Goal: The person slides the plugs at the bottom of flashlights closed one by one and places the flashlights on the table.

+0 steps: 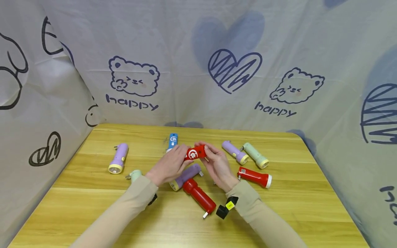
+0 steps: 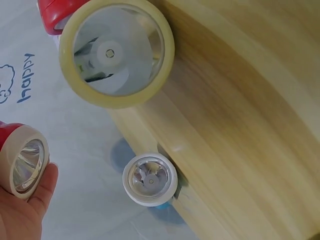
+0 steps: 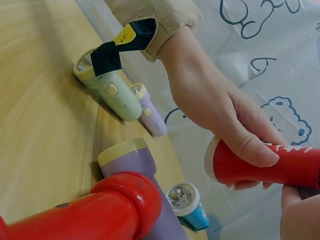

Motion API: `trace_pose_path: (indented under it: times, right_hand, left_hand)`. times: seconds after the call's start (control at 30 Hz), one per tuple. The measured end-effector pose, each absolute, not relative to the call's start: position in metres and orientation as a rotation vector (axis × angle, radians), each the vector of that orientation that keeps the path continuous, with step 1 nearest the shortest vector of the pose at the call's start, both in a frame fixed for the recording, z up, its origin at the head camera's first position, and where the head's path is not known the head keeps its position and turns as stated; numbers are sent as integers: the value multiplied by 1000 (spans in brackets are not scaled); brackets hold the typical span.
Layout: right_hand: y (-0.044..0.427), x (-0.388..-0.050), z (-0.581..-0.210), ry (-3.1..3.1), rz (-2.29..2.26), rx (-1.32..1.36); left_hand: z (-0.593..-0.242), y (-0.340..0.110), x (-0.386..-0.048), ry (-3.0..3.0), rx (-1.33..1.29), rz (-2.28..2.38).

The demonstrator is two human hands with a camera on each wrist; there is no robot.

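Both hands hold one red flashlight [image 1: 196, 153] above the middle of the table. The left hand [image 1: 170, 164] grips its white-rimmed head end, with the thumb along the red body [image 3: 295, 167] in the right wrist view. On the tail end, the fingers of the right hand [image 1: 217, 167] are curled round the red casing. In the left wrist view the lens [image 2: 30, 166] of the held flashlight faces the camera beside the left hand's fingers [image 2: 44, 192]. Beneath the hands lie a purple flashlight [image 1: 187, 175] and another red one [image 1: 200, 197], close together.
A blue flashlight [image 1: 173, 140] lies behind the left hand. At the left are a purple one [image 1: 119, 158] and a green one [image 1: 135, 175], partly behind the left sleeve. To the right lie purple [image 1: 234, 152], green [image 1: 255, 155] and red [image 1: 255, 177] flashlights. Printed cloth [image 1: 186, 86] surrounds the table.
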State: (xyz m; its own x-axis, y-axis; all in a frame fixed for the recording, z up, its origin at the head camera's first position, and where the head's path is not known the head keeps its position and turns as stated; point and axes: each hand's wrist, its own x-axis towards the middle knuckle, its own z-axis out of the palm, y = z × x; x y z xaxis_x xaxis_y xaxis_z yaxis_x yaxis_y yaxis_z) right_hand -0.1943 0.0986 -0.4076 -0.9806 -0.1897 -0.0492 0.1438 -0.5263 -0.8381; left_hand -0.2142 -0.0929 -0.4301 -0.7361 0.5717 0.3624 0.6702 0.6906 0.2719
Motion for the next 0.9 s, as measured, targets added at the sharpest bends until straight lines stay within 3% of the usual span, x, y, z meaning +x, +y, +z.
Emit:
trace_pose_path:
  times: [0.9]
  right_hand:
    - [105, -197, -418, 1541, -2520, -104]
  left_hand:
    - [-424, -100, -214, -2802, -1082, -747]
